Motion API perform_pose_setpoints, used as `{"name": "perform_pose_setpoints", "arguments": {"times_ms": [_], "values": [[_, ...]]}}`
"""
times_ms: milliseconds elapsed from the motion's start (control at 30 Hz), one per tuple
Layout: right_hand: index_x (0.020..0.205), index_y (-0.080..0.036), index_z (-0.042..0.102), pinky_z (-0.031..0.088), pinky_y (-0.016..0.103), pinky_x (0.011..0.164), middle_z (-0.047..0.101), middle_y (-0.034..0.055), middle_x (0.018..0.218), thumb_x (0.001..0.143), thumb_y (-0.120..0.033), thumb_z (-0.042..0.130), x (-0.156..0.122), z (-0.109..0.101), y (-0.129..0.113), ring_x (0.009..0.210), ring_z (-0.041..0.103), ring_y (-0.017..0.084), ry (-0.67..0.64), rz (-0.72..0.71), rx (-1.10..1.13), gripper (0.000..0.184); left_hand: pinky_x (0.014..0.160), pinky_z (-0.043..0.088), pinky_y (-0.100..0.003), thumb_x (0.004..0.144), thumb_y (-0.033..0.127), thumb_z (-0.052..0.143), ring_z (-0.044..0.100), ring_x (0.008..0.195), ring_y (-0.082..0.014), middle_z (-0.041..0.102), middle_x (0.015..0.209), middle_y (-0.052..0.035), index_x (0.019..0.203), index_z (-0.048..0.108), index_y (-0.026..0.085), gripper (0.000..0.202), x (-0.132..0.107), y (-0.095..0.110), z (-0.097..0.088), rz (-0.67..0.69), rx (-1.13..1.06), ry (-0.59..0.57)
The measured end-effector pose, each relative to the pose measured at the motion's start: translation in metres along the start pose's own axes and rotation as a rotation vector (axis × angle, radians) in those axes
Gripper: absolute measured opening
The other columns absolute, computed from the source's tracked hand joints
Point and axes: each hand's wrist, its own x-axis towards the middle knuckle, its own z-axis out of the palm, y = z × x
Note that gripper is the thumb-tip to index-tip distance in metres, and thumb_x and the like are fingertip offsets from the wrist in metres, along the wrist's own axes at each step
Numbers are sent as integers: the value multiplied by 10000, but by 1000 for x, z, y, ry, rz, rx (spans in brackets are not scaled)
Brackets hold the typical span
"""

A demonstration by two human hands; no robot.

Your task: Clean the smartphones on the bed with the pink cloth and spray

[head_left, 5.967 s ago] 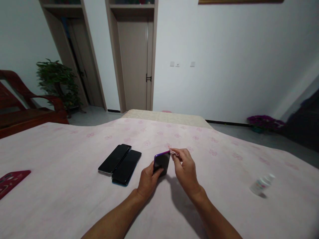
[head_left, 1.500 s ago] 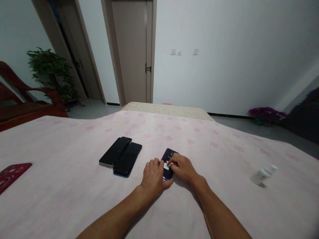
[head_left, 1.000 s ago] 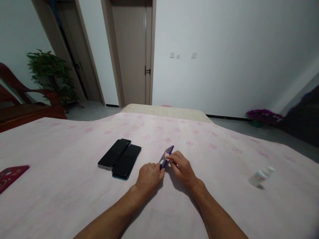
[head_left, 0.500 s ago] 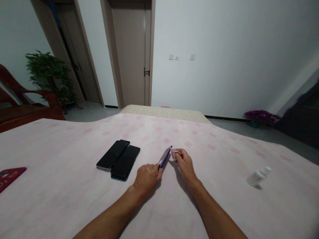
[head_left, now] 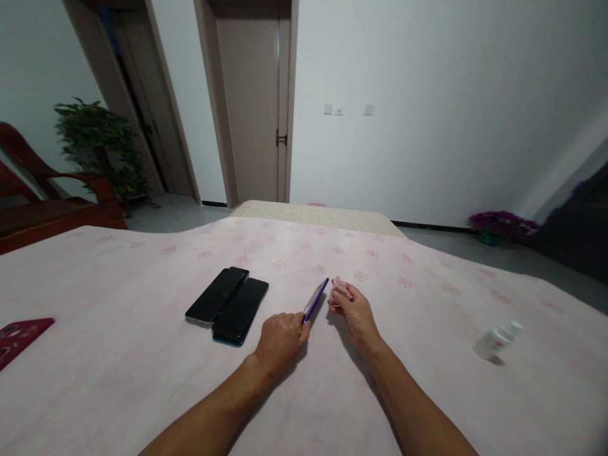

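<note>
If the purple-edged smartphone [head_left: 315, 302] is taken as reference, a red phone or phone case [head_left: 23, 339], camera side up, lies well to its left on the pink floral tablecloth [head_left: 299, 399]. Nearer to its left, black-screened smartphones [head_left: 240, 310] lie overlapping, screens up. Your left hand [head_left: 281, 335] is closed around its near end, gripping it. It is held tilted between your hands, its purple edge facing right and its far end pointing away from you. Just to its right and apart from it, your right hand [head_left: 356, 312] pinches a crumpled pale-pink cloth [head_left: 337, 292] between thumb and fingers. Well to its right, a white labelled bottle [head_left: 496, 341] is noted.
</note>
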Motion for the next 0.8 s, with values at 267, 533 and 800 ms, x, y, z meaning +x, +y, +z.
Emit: {"name": "perform_pose_setpoints", "arguments": {"times_ms": [267, 533, 800], "values": [[1001, -174, 737, 482, 288, 562, 633, 42, 811, 827, -432, 642, 5, -8, 7, 672, 576, 173, 66, -301, -442, 324, 751, 527, -353, 972, 258, 471, 718, 820, -258, 755, 847, -100, 967, 719, 162, 266, 0, -1, 5, 37, 3, 41], [1122, -205, 704, 490, 293, 743, 610, 65, 922, 950, -201, 480, -13, 0, 7, 819, 604, 179, -224, -750, -828, 282, 764, 535, -364, 985, 249, 456, 720, 819, -255, 759, 864, -97, 998, 711, 165, 269, 0, -1, 2, 41, -8, 38], [1067, -190, 703, 481, 306, 698, 595, 52, 864, 928, -206, 496, 6, -17, 11, 761, 610, 193, -9, -709, -968, 250, 737, 547, -360, 976, 237, 475, 730, 802, -256, 765, 843, -90, 970, 711, 172, 245, -1, 2, 2, 51, -5, 35]]}}
